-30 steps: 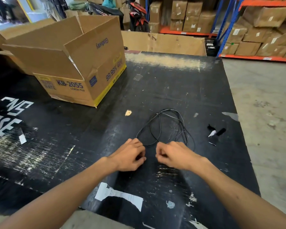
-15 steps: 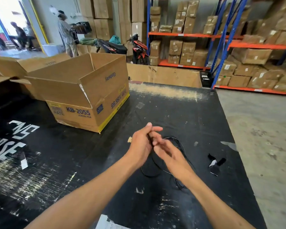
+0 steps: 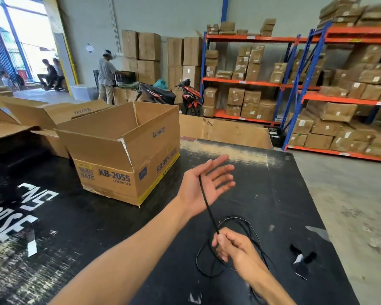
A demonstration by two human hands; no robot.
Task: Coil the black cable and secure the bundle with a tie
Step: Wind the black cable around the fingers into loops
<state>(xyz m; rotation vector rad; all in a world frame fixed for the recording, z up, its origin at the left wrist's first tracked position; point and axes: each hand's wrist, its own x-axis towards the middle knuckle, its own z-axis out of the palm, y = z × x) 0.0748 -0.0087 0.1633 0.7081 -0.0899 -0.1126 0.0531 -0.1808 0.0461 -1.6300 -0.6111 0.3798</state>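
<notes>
1. The left hand (image 3: 204, 186) is raised above the table with its palm up and fingers spread loose; a straight run of the black cable (image 3: 208, 208) lies across the palm, draped rather than gripped.
2. The right hand (image 3: 231, 247) sits lower and nearer, fingers curled tight, pinching that same cable between thumb and fingers.
3. The rest of the cable lies in loose loops on the black table (image 3: 273, 190), under and around the right hand.
4. A black tie (image 3: 302, 261) with a small white patch lies on the table to the right of the loops, apart from both hands.
5. An open cardboard box (image 3: 119, 155) stands on the table to the left. Its front reads "KB-2055" and "LEMON TEA", beside a yellow-and-grey panel ending in "RATE"; the side reads "99.99% RATE". A blue word on the flap is upside down and I cannot make it out.
6. Large white letters (image 3: 20, 208) are painted on the table's left part, upside down from here and partly cut off.
</notes>
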